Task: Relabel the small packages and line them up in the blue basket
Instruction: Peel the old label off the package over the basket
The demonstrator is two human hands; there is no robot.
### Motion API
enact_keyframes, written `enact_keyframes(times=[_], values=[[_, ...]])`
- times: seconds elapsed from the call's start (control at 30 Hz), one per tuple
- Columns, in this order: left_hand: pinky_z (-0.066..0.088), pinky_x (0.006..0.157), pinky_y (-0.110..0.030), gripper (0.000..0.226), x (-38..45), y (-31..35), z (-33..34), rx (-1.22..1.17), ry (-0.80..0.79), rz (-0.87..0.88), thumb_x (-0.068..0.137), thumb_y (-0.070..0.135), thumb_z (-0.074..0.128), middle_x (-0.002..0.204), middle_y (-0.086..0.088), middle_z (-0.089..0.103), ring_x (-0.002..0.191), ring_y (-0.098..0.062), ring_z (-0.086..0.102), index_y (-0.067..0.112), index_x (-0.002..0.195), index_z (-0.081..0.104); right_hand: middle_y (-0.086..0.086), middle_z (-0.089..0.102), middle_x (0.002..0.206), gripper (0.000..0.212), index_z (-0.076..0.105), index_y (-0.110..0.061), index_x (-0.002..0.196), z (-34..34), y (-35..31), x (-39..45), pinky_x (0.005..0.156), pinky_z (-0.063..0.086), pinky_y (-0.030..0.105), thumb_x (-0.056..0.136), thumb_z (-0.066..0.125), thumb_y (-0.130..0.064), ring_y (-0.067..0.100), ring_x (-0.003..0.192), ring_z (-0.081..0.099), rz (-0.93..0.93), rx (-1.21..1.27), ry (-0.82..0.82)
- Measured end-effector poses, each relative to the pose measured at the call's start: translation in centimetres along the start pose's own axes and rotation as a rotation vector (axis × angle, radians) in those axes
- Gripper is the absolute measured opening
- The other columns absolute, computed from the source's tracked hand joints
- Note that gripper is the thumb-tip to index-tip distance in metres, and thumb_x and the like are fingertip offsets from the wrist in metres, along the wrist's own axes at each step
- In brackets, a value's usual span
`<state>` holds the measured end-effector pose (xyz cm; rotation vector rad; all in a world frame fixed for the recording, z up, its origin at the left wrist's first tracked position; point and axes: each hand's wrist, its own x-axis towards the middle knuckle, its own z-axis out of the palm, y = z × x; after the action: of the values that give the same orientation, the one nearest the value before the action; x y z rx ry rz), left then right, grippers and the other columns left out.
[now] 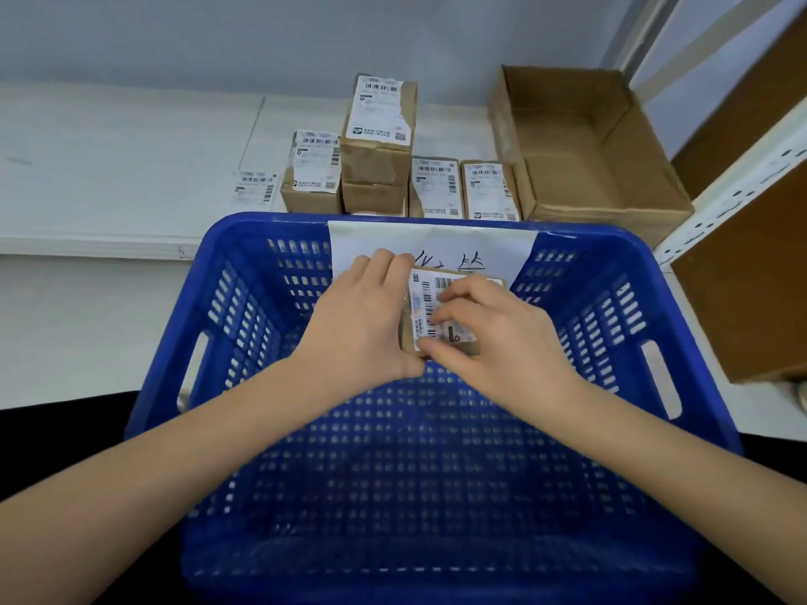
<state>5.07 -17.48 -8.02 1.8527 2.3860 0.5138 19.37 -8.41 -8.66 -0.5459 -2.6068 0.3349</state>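
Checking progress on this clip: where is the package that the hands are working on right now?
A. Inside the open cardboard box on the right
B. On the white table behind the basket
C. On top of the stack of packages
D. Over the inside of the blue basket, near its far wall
D: the left hand and right hand hold the small package within the blue basket, close to its far wall.
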Motion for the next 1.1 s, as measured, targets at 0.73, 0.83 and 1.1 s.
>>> enact_keyframes(times=[0.73, 0.83, 1.1], values=[[0.047, 0.063, -0.036, 0.082, -0.2, -0.8, 1.4, 0.023, -0.008, 0.038, 0.041, 0.036, 0.087, 0.097, -0.012, 0.058, 0.082, -0.029, 0.055, 0.0, 0.109, 0.058, -0.005, 0.062, 0.088, 0.023, 0.07, -0.015, 0.076, 1.4, -1.3, 0.0, 0.045, 0.049, 0.031, 0.07, 0.062, -0.036, 0.017, 0.063, 0.06, 0.067, 0.019, -0.068], [0.044, 0.062, -0.034, 0.084, -0.1, -0.8, 1.3, 0.012, -0.007, 0.035, 0.041, 0.039, 0.087, 0.097, -0.012, 0.058, 0.081, -0.029, 0.055, 0.0, 0.109, 0.058, -0.005, 0.063, 0.087, 0.02, 0.071, -0.016, 0.075, 1.1, -1.3, 0.0, 0.045, 0.049, 0.03, 0.07, 0.063, -0.034, 0.016, 0.065, 0.061, 0.069, 0.04, -0.061], [0.048, 0.064, -0.036, 0.086, -0.2, -0.9, 1.4, 0.016, -0.003, 0.044, 0.043, 0.043, 0.085, 0.099, -0.011, 0.058, 0.083, -0.029, 0.055, 0.0, 0.112, 0.057, -0.006, 0.061, 0.086, 0.013, 0.069, -0.019, 0.07, 1.1, -1.5, -0.1, 0.045, 0.048, 0.03, 0.07, 0.061, -0.029, 0.015, 0.069, 0.059, 0.069, 0.045, -0.069]])
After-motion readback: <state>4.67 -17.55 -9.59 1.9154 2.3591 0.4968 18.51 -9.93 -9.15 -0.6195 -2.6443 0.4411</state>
